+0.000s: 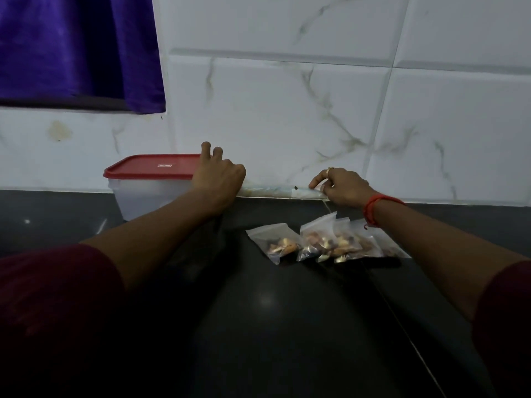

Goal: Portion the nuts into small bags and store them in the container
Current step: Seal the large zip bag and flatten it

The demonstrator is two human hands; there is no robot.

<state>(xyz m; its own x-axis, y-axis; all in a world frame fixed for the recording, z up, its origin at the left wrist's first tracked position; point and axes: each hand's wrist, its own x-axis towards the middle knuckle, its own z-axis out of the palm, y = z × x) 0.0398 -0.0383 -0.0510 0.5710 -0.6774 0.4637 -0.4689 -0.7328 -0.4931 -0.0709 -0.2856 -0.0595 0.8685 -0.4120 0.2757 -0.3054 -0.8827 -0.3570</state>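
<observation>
Head: hands (219, 176) (343, 187) outstretched, left gripping container (143, 193).

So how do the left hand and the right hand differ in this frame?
The left hand holds the right end of the red-lidded container; the right hand pinches a clear plastic piece at the foot of the tiled wall. The right hand wears a ring and a red wrist thread; the left hand is bare. Both reach forward past the bags of nuts on the dark counter.
</observation>
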